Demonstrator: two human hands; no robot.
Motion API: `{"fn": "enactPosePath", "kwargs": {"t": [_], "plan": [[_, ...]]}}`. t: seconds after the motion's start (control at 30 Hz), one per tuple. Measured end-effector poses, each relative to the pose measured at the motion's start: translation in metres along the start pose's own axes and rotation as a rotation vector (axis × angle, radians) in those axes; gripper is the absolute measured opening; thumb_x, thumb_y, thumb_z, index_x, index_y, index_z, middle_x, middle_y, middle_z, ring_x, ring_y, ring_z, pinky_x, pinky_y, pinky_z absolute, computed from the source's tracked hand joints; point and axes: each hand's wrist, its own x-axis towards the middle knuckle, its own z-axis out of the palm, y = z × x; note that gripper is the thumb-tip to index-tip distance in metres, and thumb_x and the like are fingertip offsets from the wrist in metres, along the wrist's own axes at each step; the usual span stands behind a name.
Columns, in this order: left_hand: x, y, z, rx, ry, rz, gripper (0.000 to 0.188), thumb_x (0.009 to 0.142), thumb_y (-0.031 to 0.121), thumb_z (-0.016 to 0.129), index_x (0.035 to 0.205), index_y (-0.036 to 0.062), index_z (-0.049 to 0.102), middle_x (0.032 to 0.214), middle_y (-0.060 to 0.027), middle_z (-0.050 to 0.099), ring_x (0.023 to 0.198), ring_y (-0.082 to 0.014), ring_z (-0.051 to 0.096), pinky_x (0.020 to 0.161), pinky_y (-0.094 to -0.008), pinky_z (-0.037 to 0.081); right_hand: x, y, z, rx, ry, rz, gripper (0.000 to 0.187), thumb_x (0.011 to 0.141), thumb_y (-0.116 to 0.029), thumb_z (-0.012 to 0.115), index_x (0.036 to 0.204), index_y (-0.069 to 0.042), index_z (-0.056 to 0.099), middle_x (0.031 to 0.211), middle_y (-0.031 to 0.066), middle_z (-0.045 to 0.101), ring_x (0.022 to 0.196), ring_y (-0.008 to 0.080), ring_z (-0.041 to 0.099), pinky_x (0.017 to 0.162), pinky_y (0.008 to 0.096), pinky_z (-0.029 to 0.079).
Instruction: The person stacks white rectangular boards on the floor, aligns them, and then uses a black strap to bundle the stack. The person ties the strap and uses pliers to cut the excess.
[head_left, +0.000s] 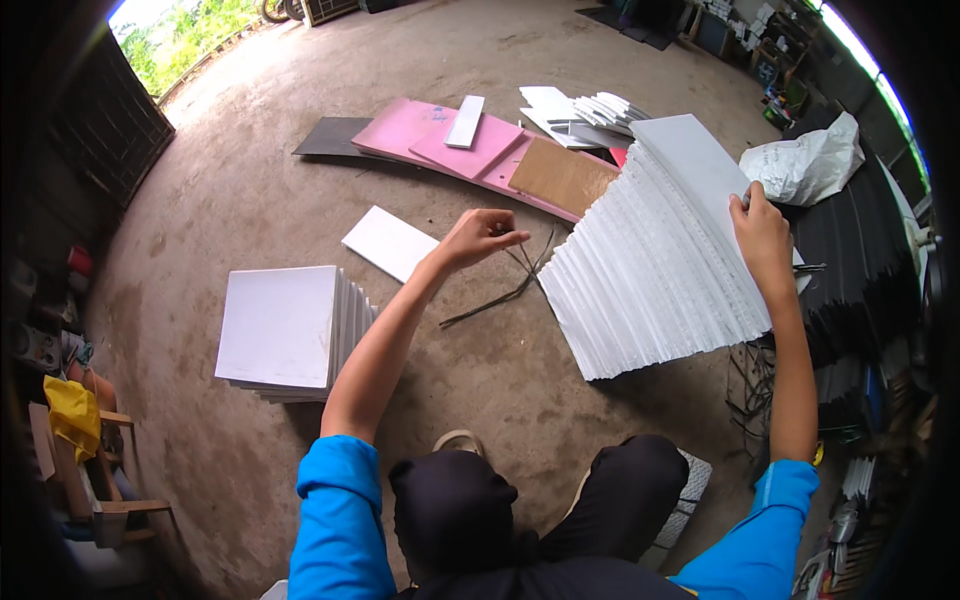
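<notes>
— What is the left hand point(478, 238) doing?

— It is raised over the concrete floor point(250, 190), fingers curled in and pressed together, pinching the upper ends of a few thin dark strips point(505, 285). The strips trail down from the fingertips and lie on the floor just left of the fanned stack.

— And the right hand point(762, 232)?

— It rests on the top edge of the fanned stack of white sheets point(655, 270), fingers bent over the uppermost sheet near its far right corner. Whether it grips one sheet or several, I cannot tell.

— Where does that fanned stack sit?

— On the floor in front of the person, to the right of centre, leaning and spread like a deck of cards, its lower edge close to the right knee point(640, 470).

— What else lies around?

— A squared pile of white sheets point(285, 330) lies to the left, beside the left forearm, and a single white sheet point(390, 243) lies flat just beyond it. Farther off are pink boards point(440, 135) with a brown board point(562, 175) on them, and a white bag point(805, 160) beyond the right hand. Dark sheets point(860, 270) are stacked at the right edge.
</notes>
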Motion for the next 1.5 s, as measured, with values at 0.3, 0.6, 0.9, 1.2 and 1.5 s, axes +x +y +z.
{"fn": "enactPosePath", "kwargs": {"t": [0.3,0.6,0.9,1.2,1.5], "plan": [[0.056,0.03,-0.025,0.857,-0.097,0.405,0.024,0.073,0.028,0.066,0.071,0.0048,0.059,0.059,-0.0102,0.056,0.056,-0.0282,0.058,0.055,-0.0386,0.048,-0.001,-0.005,-0.008,0.023,0.022,-0.062,0.03,0.088,-0.028,0.046,0.094,0.001,0.045,0.076,0.0235,0.059,0.073,0.0416,0.059,0.065,0.0488,0.045],[0.055,0.088,-0.046,0.539,-0.616,0.165,0.031,0.078,0.032,0.061,0.066,0.0046,0.055,0.055,-0.0099,0.055,0.052,-0.0247,0.057,0.05,-0.0349,0.046,-0.01,-0.009,-0.013,0.06,-0.026,0.047,0.022,0.086,-0.023,0.05,0.09,-0.003,0.04,0.08,0.0147,0.056,0.065,0.0331,0.06,0.053,0.0413,0.048],[0.013,0.108,-0.052,0.989,-0.867,0.108,0.027,0.072,0.035,0.062,0.077,0.0077,0.063,0.062,-0.0092,0.061,0.069,-0.0246,0.063,0.069,-0.0387,0.052,-0.006,-0.017,-0.015,0.1,-0.029,0.064,0.02,0.083,-0.02,0.053,0.088,-0.005,0.04,0.078,0.0115,0.053,0.062,0.0295,0.059,0.051,0.039,0.047],[0.024,0.205,-0.028,0.946,-0.806,-0.333,0.034,0.072,0.04,0.062,0.075,0.0059,0.062,0.06,-0.0074,0.059,0.067,-0.0228,0.062,0.075,-0.0432,0.045,-0.003,-0.019,-0.018,0.116,-0.006,0.072,0.018,0.081,-0.018,0.055,0.085,-0.006,0.041,0.073,0.0091,0.052,0.059,0.0265,0.057,0.051,0.037,0.047],[0.005,0.225,-0.057,0.839,-0.964,0.0,0.027,0.075,0.036,0.059,0.068,0.0093,0.059,0.058,-0.0037,0.055,0.087,-0.0174,0.057,0.103,-0.0416,0.028,-0.001,-0.017,-0.017,0.137,-0.016,0.086,0.017,0.079,-0.016,0.054,0.084,-0.006,0.042,0.074,0.0081,0.052,0.058,0.0255,0.057,0.051,0.0366,0.047]]}}
